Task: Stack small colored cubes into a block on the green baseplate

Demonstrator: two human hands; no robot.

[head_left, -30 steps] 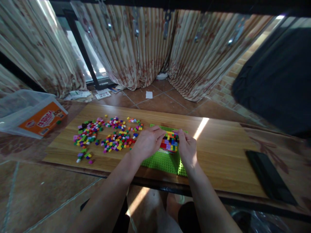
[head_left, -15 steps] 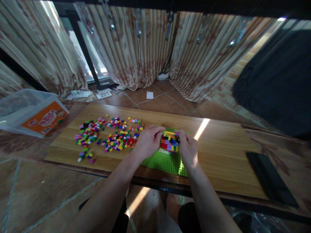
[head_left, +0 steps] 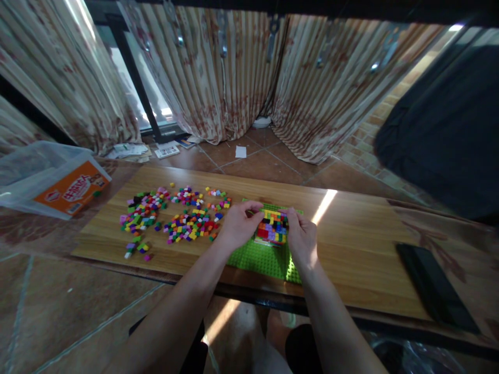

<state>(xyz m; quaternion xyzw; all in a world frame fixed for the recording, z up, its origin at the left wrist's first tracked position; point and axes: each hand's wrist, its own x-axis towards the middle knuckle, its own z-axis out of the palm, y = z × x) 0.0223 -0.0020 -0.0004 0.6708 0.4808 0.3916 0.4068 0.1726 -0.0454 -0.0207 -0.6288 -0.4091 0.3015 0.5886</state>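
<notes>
A multicoloured block of toy bricks stands on a green studded baseplate on the wooden board. My left hand is at the block's left side, its thumb and forefinger curled close together near the upper left corner; whether a small brick is between them is too small to tell. My right hand grips the block's right side, fingers behind it and thumb near its top right corner. Loose small bricks in many colours lie in heaps left of my left hand.
A clear plastic tub with an orange label stands beyond the board's left end. On the right end lies a dark flat object, like a phone or tablet. The wooden board ends just before my knees. Striped curtains hang behind.
My left thumb and fingertips have shifted slightly at the block's upper left corner, with a wider gap showing between them. My right hand stays on the block's right side.
</notes>
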